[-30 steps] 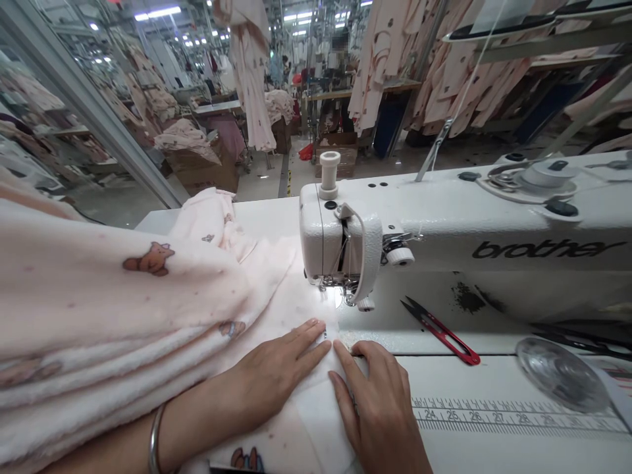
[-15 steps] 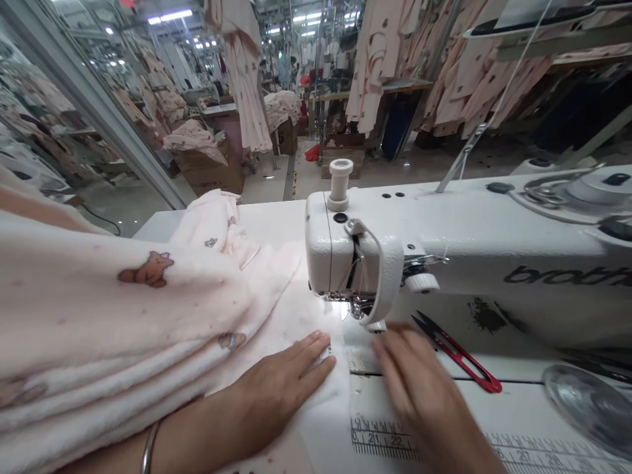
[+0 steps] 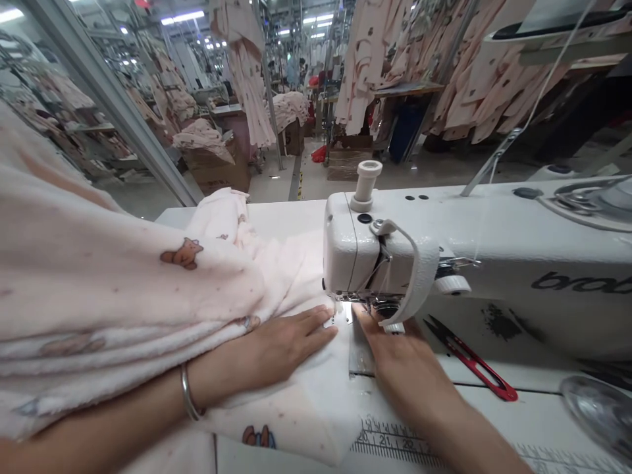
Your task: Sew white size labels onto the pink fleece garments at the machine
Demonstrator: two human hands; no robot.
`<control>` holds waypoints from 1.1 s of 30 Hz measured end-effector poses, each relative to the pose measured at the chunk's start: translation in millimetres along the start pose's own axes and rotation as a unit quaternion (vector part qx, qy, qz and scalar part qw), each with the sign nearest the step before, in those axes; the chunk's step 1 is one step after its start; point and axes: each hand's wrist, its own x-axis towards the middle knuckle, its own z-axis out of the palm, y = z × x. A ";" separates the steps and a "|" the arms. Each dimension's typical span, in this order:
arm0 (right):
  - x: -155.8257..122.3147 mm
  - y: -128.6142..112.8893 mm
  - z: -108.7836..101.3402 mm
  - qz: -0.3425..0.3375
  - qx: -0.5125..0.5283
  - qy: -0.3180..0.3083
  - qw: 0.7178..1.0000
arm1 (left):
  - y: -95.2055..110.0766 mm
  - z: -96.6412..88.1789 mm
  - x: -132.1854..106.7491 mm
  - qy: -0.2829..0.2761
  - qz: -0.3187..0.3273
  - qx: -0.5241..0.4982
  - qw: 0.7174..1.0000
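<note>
**Fabric edge at the foot, bulk unsewn**

I am pressing my left hand [image 3: 276, 345] flat and open-fingered on the pink fleece fabric [image 3: 148, 296], pinning its edge just left of the presser foot [image 3: 345, 311]. My right hand [image 3: 395, 349] is reaching under the head of the sewing machine [image 3: 494, 257]. Its fingertips are hidden there, so I cannot tell whether they are pinching anything.

Judgement: the edge is sitting at the foot while most of the fabric is heaping over my left forearm, so the stitching looks early, with much left.

The red snips [image 3: 474, 361] are lying untouched on the bed.

Writing: the dark lettering [image 3: 577, 283] is reading "bro", with the rest cut off. The tape rule [image 3: 395, 444] is showing 20 and 21.
</note>
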 end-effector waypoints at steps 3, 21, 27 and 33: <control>-22.9 -26.6 -1.6 -0.020 -0.014 0.030 0.999 | 0.7 1.7 -0.5 -0.010 -0.001 0.009 1.000; -18.8 -38.5 5.7 0.016 0.017 0.052 0.998 | -4.3 -0.7 3.0 0.011 -0.011 0.013 1.000; -25.5 -27.7 5.0 0.048 0.112 0.066 0.990 | -7.1 1.3 2.1 0.014 -0.006 0.013 1.000; -30.9 -30.0 7.5 0.048 0.101 0.051 0.992 | -5.5 2.5 1.9 0.011 -0.014 0.022 1.000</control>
